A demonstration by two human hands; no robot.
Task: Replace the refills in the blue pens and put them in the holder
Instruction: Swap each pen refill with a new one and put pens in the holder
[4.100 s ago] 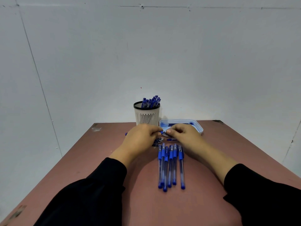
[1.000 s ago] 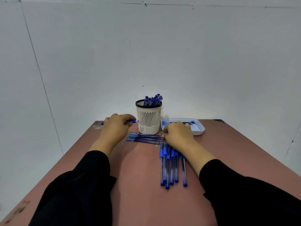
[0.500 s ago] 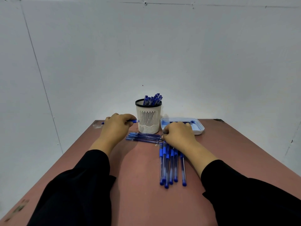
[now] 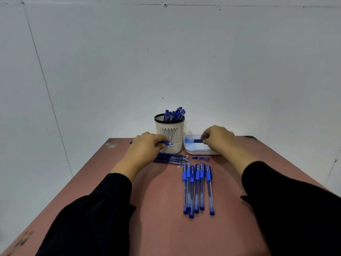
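Left grip curls around a blue pen; right grip pinches something in the tray.

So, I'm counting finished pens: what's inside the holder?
The holder has a cluster of blue pens, tops above the rim. Its wall hides their lower parts, so no exact count.

Reddish-brown table with scuffed corners; pale grey wall behind.
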